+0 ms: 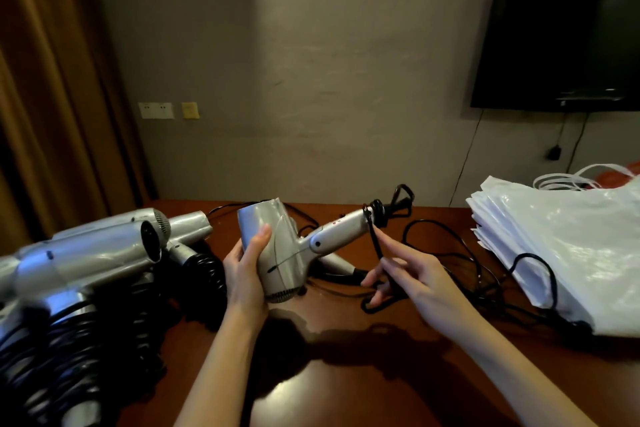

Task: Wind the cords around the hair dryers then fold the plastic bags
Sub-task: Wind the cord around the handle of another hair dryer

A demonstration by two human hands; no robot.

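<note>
Two hands work: the left hand (pixel 247 262) grips the hair dryer (pixel 277 246), the right hand (pixel 403 276) pinches its cord (pixel 375 243). Best keep each turn snug beside the handle's earlier coils.

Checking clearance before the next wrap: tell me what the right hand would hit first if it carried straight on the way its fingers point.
The right hand points up and left, so its fingertips would likely first meet the held hair dryer's handle, near the cord turns. Depth is unclear.
</note>
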